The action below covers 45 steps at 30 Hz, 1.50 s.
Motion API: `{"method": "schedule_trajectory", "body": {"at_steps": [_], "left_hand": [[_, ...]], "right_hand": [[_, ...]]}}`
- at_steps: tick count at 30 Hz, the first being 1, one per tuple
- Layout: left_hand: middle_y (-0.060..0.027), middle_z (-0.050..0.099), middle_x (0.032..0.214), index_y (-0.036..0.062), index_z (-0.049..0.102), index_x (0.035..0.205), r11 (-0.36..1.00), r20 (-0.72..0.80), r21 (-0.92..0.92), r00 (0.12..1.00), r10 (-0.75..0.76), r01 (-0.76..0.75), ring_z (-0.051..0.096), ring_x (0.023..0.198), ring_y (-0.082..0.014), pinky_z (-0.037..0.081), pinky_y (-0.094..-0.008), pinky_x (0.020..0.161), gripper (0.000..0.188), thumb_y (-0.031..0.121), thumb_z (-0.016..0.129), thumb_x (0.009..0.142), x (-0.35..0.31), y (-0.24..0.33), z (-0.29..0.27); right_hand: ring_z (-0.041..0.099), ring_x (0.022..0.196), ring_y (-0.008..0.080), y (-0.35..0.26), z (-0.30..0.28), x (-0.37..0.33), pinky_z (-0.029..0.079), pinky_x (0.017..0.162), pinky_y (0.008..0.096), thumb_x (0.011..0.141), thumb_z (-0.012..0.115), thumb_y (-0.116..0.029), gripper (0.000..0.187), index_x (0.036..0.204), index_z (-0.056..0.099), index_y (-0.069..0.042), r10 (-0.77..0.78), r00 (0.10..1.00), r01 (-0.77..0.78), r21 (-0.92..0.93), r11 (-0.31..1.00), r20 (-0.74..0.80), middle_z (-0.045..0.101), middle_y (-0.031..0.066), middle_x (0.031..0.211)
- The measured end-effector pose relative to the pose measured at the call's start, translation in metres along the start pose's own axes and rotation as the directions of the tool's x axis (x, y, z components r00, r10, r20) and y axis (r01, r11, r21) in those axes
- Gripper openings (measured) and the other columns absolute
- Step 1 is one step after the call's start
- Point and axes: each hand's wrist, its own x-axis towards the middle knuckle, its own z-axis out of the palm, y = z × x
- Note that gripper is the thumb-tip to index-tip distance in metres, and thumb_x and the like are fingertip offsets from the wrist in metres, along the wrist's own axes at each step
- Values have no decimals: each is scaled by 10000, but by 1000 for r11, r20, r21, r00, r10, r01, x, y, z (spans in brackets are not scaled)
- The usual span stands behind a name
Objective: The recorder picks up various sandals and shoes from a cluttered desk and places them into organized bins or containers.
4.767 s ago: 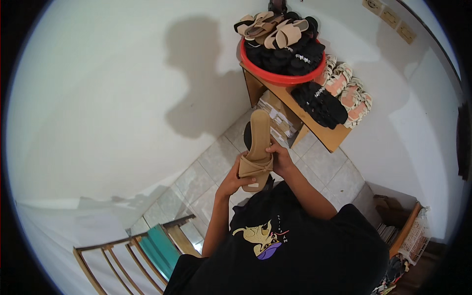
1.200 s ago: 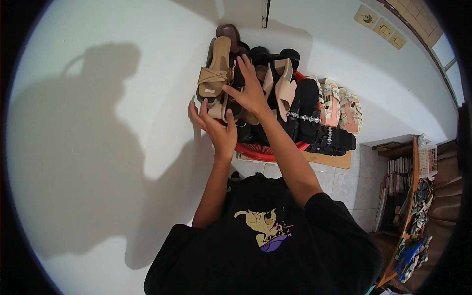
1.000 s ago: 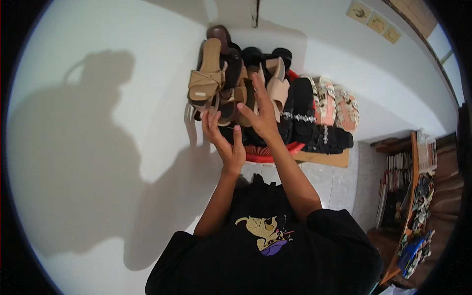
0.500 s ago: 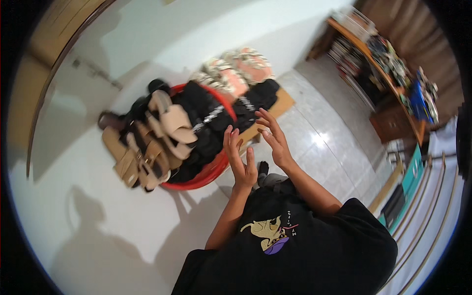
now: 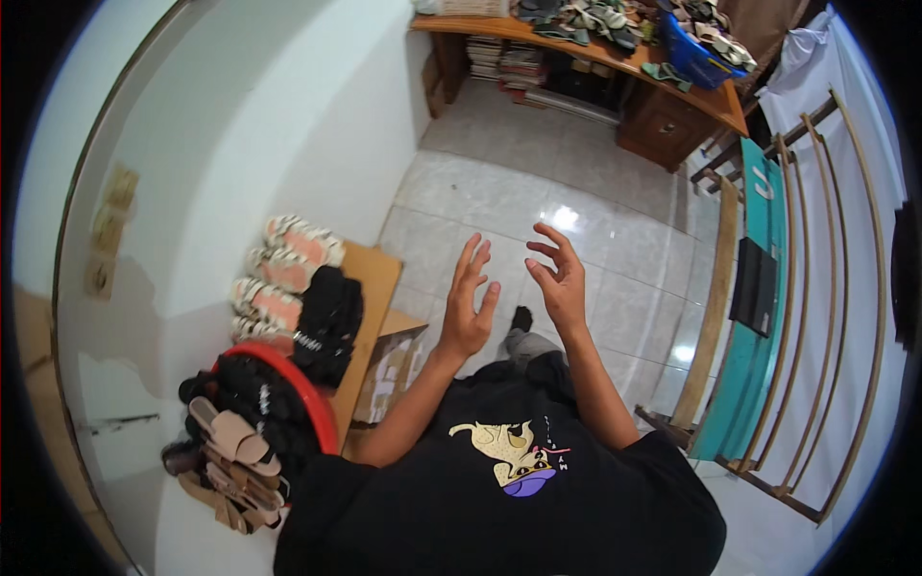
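My left hand is raised in front of my chest, palm turned inward, its fingers apart and nothing in it. Facing it, my right hand is also raised, with the fingers loosely curved and spread, holding nothing. Neither hand touches anything. Left of my left arm stands a red basket heaped with sandals; beige sandals and black ones lie on top. Beyond it, white-and-pink sandals and black sandals are lined up on a brown board.
A wooden desk stands at the far end, with shoes and a blue basket on it and stacked books below. To the right is a wooden rack with a teal panel. A cardboard box sits beside the board.
My view has swung to the right, so the basket of sandals now lies at the lower left and the desk straight ahead. Both hands stay raised, spread and holding nothing.
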Motion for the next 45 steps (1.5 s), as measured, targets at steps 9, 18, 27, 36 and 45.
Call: {"method": "schedule_trajectory", "body": {"at_steps": [9, 18, 27, 36, 45], "left_hand": [[-153, 343, 1592, 23, 377, 1527, 964, 73, -263, 997, -6, 25, 594, 1250, -295, 510, -385, 967, 537, 200, 493, 1034, 173, -14, 125], [-131, 399, 1540, 38, 453, 1473, 888, 80, -421, 983, -167, 185, 650, 1138, -260, 534, -351, 907, 461, 159, 505, 1031, 311, -91, 166], [-125, 479, 1430, 22, 544, 1362, 917, 149, -351, 978, -145, 190, 669, 1069, -237, 533, -318, 861, 361, 151, 537, 1025, 522, -148, 173], [-142, 498, 1358, 19, 552, 1344, 926, 251, -216, 934, -254, 309, 672, 1016, -222, 554, -304, 855, 398, 65, 608, 952, 692, -216, 213], [-98, 503, 1368, 39, 562, 1339, 914, 258, -104, 898, -356, 392, 687, 1003, -203, 524, -295, 798, 379, 97, 620, 969, 811, -289, 266]], "right_hand": [[602, 1201, 286, -20, -173, 107, 545, 977, 420, 847, 661, -110, 537, 1359, 545, 0, -9, 957, 10, 2, 1000, -289, 564, 156, 1382], [619, 1171, 271, 33, -205, 244, 563, 918, 383, 853, 658, -21, 469, 1313, 568, 8, 100, 954, -46, 190, 981, -282, 583, 141, 1344], [614, 1180, 272, 17, -222, 452, 551, 958, 398, 888, 640, -88, 440, 1313, 563, -3, 194, 951, -151, 188, 970, -239, 566, 143, 1368], [645, 1105, 242, 45, -271, 623, 562, 905, 372, 919, 619, -84, 313, 1223, 618, -10, 358, 873, -211, 406, 889, -331, 588, 116, 1294], [667, 1025, 174, 106, -369, 773, 559, 874, 348, 942, 618, -143, 249, 1177, 643, -64, 510, 788, -329, 464, 822, -345, 648, 54, 1156]]}}
